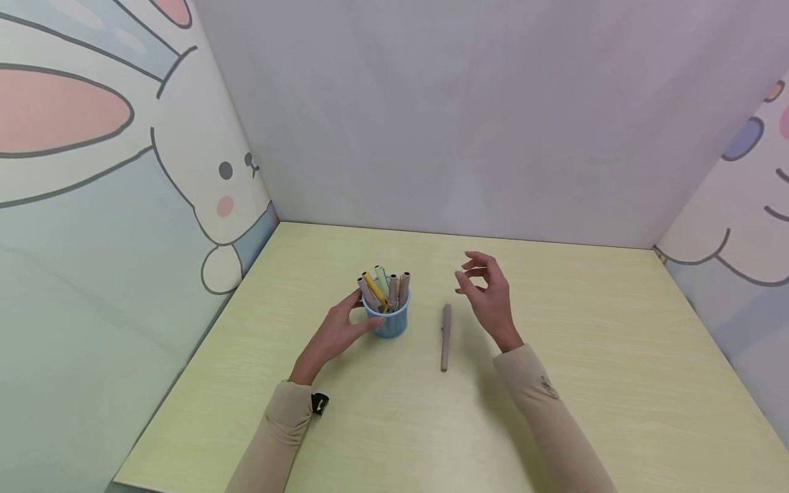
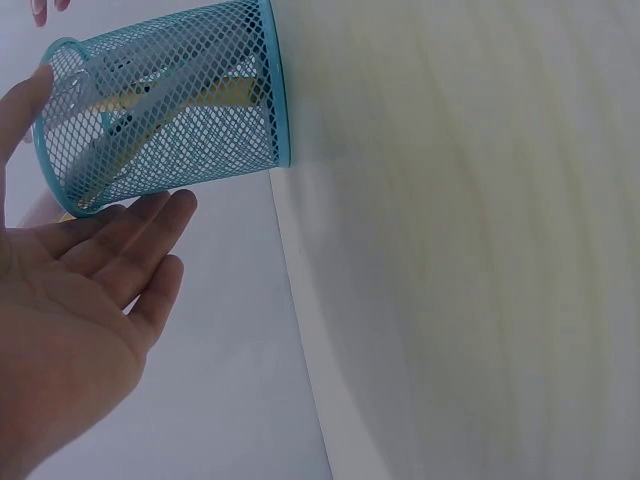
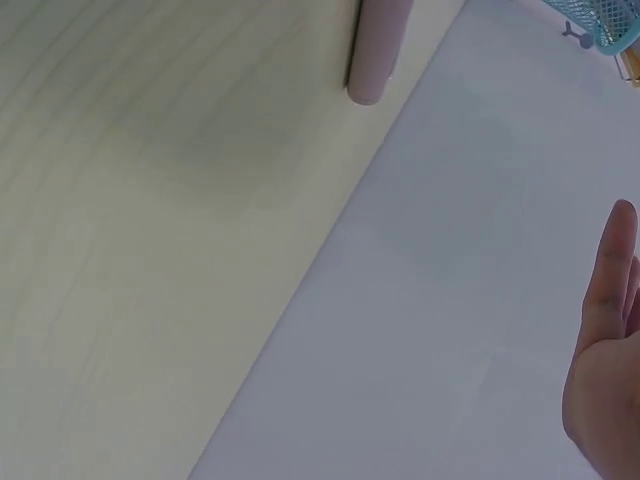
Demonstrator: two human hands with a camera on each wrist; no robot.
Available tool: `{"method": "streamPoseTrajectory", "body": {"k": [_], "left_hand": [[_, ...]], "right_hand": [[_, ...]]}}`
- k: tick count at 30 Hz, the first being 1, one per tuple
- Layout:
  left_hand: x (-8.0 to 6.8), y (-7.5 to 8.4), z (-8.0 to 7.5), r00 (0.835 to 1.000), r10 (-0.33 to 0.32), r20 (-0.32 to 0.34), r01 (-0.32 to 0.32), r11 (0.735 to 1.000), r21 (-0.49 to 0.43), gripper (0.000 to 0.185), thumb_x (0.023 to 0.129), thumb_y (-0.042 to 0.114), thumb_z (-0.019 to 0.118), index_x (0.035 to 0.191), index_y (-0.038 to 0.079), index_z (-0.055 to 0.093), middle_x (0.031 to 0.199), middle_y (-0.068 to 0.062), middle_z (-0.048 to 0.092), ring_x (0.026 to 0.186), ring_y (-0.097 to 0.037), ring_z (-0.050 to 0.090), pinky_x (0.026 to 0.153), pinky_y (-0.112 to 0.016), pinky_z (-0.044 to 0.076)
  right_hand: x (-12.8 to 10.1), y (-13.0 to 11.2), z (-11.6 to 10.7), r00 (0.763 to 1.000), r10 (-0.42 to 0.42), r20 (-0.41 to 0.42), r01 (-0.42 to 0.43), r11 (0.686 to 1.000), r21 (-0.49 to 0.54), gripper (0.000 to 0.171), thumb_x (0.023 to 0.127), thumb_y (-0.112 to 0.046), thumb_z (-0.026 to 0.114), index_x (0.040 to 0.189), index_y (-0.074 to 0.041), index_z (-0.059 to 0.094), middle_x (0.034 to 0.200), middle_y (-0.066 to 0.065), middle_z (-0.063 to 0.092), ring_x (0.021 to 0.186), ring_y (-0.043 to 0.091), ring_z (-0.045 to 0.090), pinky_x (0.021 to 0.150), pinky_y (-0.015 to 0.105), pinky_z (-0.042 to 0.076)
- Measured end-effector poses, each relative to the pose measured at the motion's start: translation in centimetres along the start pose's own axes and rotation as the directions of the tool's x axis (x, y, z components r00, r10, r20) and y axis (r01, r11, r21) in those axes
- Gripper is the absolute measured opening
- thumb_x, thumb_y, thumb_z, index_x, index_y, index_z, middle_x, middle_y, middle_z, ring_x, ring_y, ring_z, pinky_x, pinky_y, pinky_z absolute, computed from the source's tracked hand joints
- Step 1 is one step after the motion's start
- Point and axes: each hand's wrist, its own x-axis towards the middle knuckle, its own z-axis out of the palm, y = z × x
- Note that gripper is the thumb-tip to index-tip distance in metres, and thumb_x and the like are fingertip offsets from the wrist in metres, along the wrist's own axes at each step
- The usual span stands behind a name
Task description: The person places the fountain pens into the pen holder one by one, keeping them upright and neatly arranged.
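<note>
On the pale yellow desk [image 1: 555,383] a blue mesh cup [image 1: 388,322] stands upright, loaded with several pens [image 1: 383,287], and a single taupe pen [image 1: 445,337] lies flat just to its right, apart from it. The left hand [image 1: 335,335] is laid against the cup's left side with fingers straight and lightly spread — touching the mesh, not wrapped round it. The right hand [image 1: 490,294] is held above the desk beyond the lone pen, fingers loosely curled, nothing held in it.

For the loose pen to be handled well, it is best pinched near its middle, so that it hangs level, while the cup is steadied from the side; the cup is judged light and top-heavy with its load, so a firm flat press from the left hand should guard against tipping.

Mesh detail is given only by the left wrist view: the fingertips [image 2: 170,210] are seen resting on the cup's wall [image 2: 180,110], a contact less plain from the head camera. From the right wrist view only the pen's end [image 3: 375,60], a corner of the cup and the edge of the hand [image 3: 605,350] are shown — the whole layout is seen from the head alone.
</note>
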Motion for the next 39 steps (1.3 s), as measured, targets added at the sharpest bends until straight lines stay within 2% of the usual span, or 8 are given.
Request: {"method": "streamPoseTrajectory", "body": {"k": [3,8,13,16,22,29,36,39], "left_hand": [[0.0,0.0,0.0,1.000,-0.001,0.003,0.001,1.000,0.001,0.088,0.097,0.044,0.072,0.163,0.006,0.029,0.157,-0.014,0.047,0.142,-0.035,0.045,0.113,-0.058,0.037],[0.1,0.0,0.0,1.000,-0.006,0.008,0.006,1.000,0.005,0.088,0.097,0.045,0.072,0.164,0.007,0.028,0.159,-0.013,0.044,0.143,-0.034,0.044,0.114,-0.058,0.036],[0.1,0.1,0.0,1.000,-0.009,0.012,0.009,1.000,0.013,0.089,0.097,0.047,0.071,0.164,0.008,0.027,0.160,-0.011,0.042,0.143,-0.034,0.044,0.113,-0.058,0.036],[0.1,0.1,0.0,1.000,-0.015,0.012,0.015,1.000,0.016,0.090,0.097,0.048,0.071,0.164,0.008,0.027,0.161,-0.011,0.042,0.142,-0.034,0.045,0.113,-0.059,0.037],[0.1,0.1,-0.1,1.000,-0.022,0.014,0.022,1.000,0.014,0.090,0.097,0.048,0.072,0.164,0.008,0.027,0.161,-0.011,0.042,0.142,-0.034,0.045,0.113,-0.059,0.036],[0.1,0.2,-0.2,1.000,-0.025,0.017,0.025,1.000,0.008,0.090,0.097,0.048,0.071,0.164,0.008,0.027,0.161,-0.011,0.041,0.143,-0.035,0.044,0.114,-0.059,0.036],[0.1,0.1,-0.1,1.000,-0.017,0.015,0.017,1.000,0.009,0.089,0.097,0.047,0.072,0.163,0.007,0.028,0.160,-0.011,0.043,0.142,-0.035,0.045,0.114,-0.058,0.036],[0.1,0.1,-0.1,1.000,-0.018,0.014,0.018,1.000,0.009,0.089,0.097,0.046,0.072,0.163,0.007,0.029,0.159,-0.012,0.044,0.142,-0.035,0.046,0.113,-0.058,0.037]], "right_hand": [[-0.3,0.4,-0.5,1.000,0.031,0.003,-0.031,0.999,-0.019,0.039,0.095,0.013,0.064,0.133,0.016,0.053,0.112,0.037,0.054,0.092,0.018,0.061,0.069,0.037,0.062],[-0.5,2.6,-1.6,0.995,0.101,0.014,-0.101,0.995,-0.027,0.041,0.096,0.012,0.064,0.136,0.013,0.052,0.113,0.035,0.054,0.093,0.019,0.060,0.067,0.040,0.062],[-0.8,4.1,-2.5,0.973,0.227,0.039,-0.225,0.973,-0.039,0.042,0.100,0.004,0.063,0.139,0.010,0.049,0.115,0.028,0.054,0.094,0.017,0.059,0.067,0.040,0.062],[-1.0,4.4,-2.9,0.943,0.327,0.059,-0.323,0.944,-0.068,0.043,0.101,-0.003,0.065,0.140,0.007,0.049,0.114,0.023,0.054,0.094,0.018,0.059,0.068,0.040,0.062],[-1.5,4.4,-3.5,0.868,0.481,0.120,-0.468,0.875,-0.125,0.047,0.101,-0.008,0.065,0.142,0.008,0.046,0.109,0.020,0.056,0.098,0.034,0.062,0.071,0.043,0.062],[-1.7,4.5,-3.3,0.803,0.560,0.203,-0.532,0.828,-0.180,0.051,0.103,-0.011,0.062,0.143,0.013,0.040,0.109,0.019,0.053,0.102,0.041,0.061,0.073,0.045,0.062],[-2.0,5.0,-2.6,0.730,0.636,0.249,-0.587,0.771,-0.247,0.054,0.104,-0.011,0.061,0.145,0.015,0.038,0.119,0.026,0.048,0.100,0.035,0.061,0.073,0.041,0.062],[-2.1,5.3,-2.3,0.704,0.663,0.254,-0.605,0.747,-0.275,0.054,0.103,-0.011,0.062,0.145,0.014,0.039,0.118,0.026,0.051,0.098,0.033,0.061,0.073,0.040,0.062]]}}
